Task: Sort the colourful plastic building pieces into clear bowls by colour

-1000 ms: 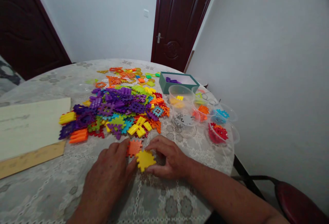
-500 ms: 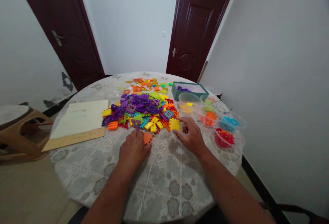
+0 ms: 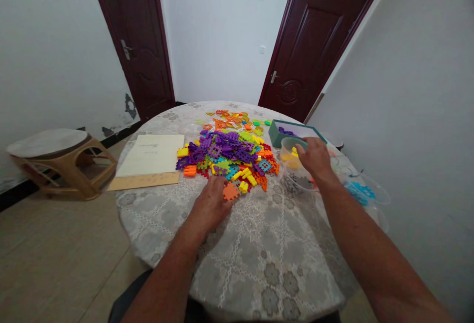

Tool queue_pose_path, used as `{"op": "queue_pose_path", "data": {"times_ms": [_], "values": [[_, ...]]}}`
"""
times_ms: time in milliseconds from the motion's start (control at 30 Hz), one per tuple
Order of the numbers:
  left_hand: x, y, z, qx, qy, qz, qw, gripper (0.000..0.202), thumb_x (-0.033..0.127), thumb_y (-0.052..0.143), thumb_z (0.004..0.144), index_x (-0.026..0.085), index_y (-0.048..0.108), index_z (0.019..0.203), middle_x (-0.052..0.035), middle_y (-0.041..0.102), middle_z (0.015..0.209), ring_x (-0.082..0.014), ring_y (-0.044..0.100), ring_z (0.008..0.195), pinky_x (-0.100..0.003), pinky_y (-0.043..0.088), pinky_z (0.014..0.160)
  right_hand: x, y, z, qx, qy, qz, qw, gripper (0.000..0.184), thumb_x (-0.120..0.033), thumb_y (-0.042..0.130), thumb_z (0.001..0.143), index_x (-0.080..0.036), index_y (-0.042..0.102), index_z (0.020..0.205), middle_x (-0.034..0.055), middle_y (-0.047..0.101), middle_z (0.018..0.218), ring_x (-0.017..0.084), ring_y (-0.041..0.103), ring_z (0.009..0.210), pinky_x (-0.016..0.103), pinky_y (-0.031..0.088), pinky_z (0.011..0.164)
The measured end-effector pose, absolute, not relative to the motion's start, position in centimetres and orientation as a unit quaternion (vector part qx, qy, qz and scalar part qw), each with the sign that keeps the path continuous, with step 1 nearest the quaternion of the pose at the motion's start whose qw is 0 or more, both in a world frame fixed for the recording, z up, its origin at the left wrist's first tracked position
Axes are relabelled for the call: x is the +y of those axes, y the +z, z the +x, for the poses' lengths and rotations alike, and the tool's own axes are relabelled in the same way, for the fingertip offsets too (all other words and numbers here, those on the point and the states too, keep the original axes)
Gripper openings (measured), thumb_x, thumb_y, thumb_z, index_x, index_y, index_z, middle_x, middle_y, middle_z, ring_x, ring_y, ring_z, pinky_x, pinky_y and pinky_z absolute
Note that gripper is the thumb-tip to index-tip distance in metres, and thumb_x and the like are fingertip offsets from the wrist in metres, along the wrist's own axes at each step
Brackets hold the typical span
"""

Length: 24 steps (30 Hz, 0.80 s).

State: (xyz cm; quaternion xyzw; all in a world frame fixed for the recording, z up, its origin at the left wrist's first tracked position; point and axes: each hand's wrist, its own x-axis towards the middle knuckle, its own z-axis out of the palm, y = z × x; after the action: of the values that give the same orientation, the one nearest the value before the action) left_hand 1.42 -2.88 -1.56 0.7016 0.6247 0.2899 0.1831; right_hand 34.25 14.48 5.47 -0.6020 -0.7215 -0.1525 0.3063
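My left hand (image 3: 212, 205) lies flat on the lace-covered round table (image 3: 259, 254), fingers stretched out, their tips touching an orange notched plastic tile (image 3: 230, 192). My right hand (image 3: 314, 156) is reached out over a clear plastic bowl (image 3: 287, 144) that holds yellow pieces. Its fingers are curled, and a yellow tile (image 3: 294, 152) shows at their tips. Just beyond my left hand lies the big pile of purple, yellow, orange and blue tiles (image 3: 229, 152).
A teal box (image 3: 276, 135) with purple pieces stands behind the bowl. More clear bowls (image 3: 365, 192) with blue and other pieces sit at the right rim. A cream sheet (image 3: 151, 152) and a wooden board (image 3: 144, 181) lie left of the pile. A low stool (image 3: 59, 157) stands on the floor at left.
My right hand has carried the yellow tile from beside the orange one, rightwards and away, to over the clear bowl. My left hand stays by the orange tile. The camera has tilted up.
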Motion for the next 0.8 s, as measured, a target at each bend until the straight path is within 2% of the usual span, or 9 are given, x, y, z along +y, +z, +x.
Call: {"op": "queue_pose_path", "data": {"times_ms": [67, 133, 167, 267, 333, 400, 533, 700, 800], "values": [[-3.0, -1.7, 1.1, 0.614, 0.298, 0.707, 0.187, 0.037, 0.027, 0.066, 0.090, 0.023, 0.053, 0.124, -0.0096, 0.055, 0.130, -0.0249, 0.057, 0.122, -0.040, 0.049, 0.107, 12.2, 4.8, 31.8, -0.754, -0.099, -0.555, 0.336, 0.031, -0.033, 0.055, 0.098, -0.013, 0.068, 0.118, 0.0189, 0.071, 0.116, 0.030, 0.065, 0.106, 0.044, 0.050, 0.099], [-3.1, -1.8, 0.9, 0.606, 0.308, 0.709, 0.189, 0.037, 0.026, 0.066, 0.090, 0.022, 0.053, 0.124, -0.0097, 0.055, 0.129, -0.0250, 0.057, 0.122, -0.041, 0.049, 0.108, 9.0, 3.3, 28.8, -0.803, 0.000, -0.496, 0.330, 0.025, -0.032, 0.054, 0.100, -0.018, 0.069, 0.113, 0.0127, 0.072, 0.106, 0.024, 0.068, 0.089, 0.038, 0.053, 0.089], [-3.2, -1.9, 0.8, 0.602, 0.316, 0.709, 0.189, 0.037, 0.027, 0.066, 0.090, 0.022, 0.053, 0.124, -0.0097, 0.055, 0.129, -0.0251, 0.057, 0.122, -0.041, 0.049, 0.108, 7.3, 2.3, 27.2, -0.829, 0.045, -0.460, 0.315, 0.023, -0.031, 0.055, 0.100, -0.020, 0.069, 0.113, 0.0108, 0.073, 0.106, 0.023, 0.068, 0.089, 0.037, 0.054, 0.088], [-3.3, -2.0, 0.6, 0.592, 0.334, 0.709, 0.187, 0.038, 0.026, 0.067, 0.089, 0.023, 0.054, 0.124, -0.0089, 0.056, 0.127, -0.0250, 0.057, 0.123, -0.042, 0.050, 0.107, 3.3, -1.1, 23.4, -0.875, 0.119, -0.378, 0.278, 0.026, -0.024, 0.057, 0.098, -0.021, 0.066, 0.122, 0.0122, 0.069, 0.123, 0.024, 0.067, 0.107, 0.039, 0.054, 0.096], [-3.3, -1.9, 0.6, 0.589, 0.334, 0.711, 0.190, 0.039, 0.024, 0.067, 0.088, 0.023, 0.054, 0.125, -0.0084, 0.056, 0.127, -0.0246, 0.057, 0.123, -0.042, 0.050, 0.107, 2.0, -2.8, 21.9, -0.887, 0.129, -0.365, 0.254, 0.038, -0.024, 0.061, 0.096, -0.020, 0.061, 0.135, 0.0150, 0.063, 0.136, 0.027, 0.062, 0.121, 0.043, 0.053, 0.101], [-3.3, -1.9, 0.6, 0.587, 0.329, 0.715, 0.191, 0.038, 0.024, 0.067, 0.089, 0.024, 0.054, 0.125, -0.0082, 0.056, 0.127, -0.0245, 0.057, 0.122, -0.041, 0.050, 0.108, 1.7, -3.8, 21.2, -0.890, 0.130, -0.369, 0.232, 0.048, -0.025, 0.064, 0.096, -0.020, 0.056, 0.142, 0.0157, 0.060, 0.140, 0.029, 0.059, 0.126, 0.044, 0.052, 0.104], [-3.0, -2.1, 0.7, 0.596, 0.322, 0.711, 0.188, 0.040, 0.028, 0.067, 0.091, 0.022, 0.053, 0.128, -0.0094, 0.055, 0.128, -0.0249, 0.058, 0.120, -0.042, 0.051, 0.107, 1.9, -4.1, 21.1, -0.870, 0.154, -0.394, 0.251, 0.038, -0.022, 0.062, 0.096, -0.021, 0.061, 0.134, 0.0131, 0.061, 0.128, 0.027, 0.061, 0.117, 0.042, 0.054, 0.100], [-2.6, -3.0, 0.6, 0.588, 0.331, 0.718, 0.172, 0.047, 0.024, 0.067, 0.089, 0.022, 0.050, 0.133, -0.0099, 0.054, 0.132, -0.0257, 0.056, 0.126, -0.042, 0.050, 0.109, 2.0, -4.2, 22.0, -0.833, 0.178, -0.407, 0.329, 0.049, -0.012, 0.062, 0.088, -0.018, 0.058, 0.137, 0.0121, 0.057, 0.118, 0.025, 0.061, 0.106, 0.040, 0.054, 0.095], [-2.3, -3.4, 0.8, 0.583, 0.338, 0.720, 0.165, 0.049, 0.023, 0.069, 0.088, 0.023, 0.052, 0.133, -0.0095, 0.055, 0.131, -0.0268, 0.057, 0.126, -0.045, 0.050, 0.109, 2.4, -4.0, 22.6, -0.819, 0.170, -0.413, 0.360, 0.044, -0.008, 0.060, 0.084, -0.018, 0.063, 0.127, 0.0108, 0.056, 0.113, 0.025, 0.060, 0.103, 0.039, 0.054, 0.091]]}}
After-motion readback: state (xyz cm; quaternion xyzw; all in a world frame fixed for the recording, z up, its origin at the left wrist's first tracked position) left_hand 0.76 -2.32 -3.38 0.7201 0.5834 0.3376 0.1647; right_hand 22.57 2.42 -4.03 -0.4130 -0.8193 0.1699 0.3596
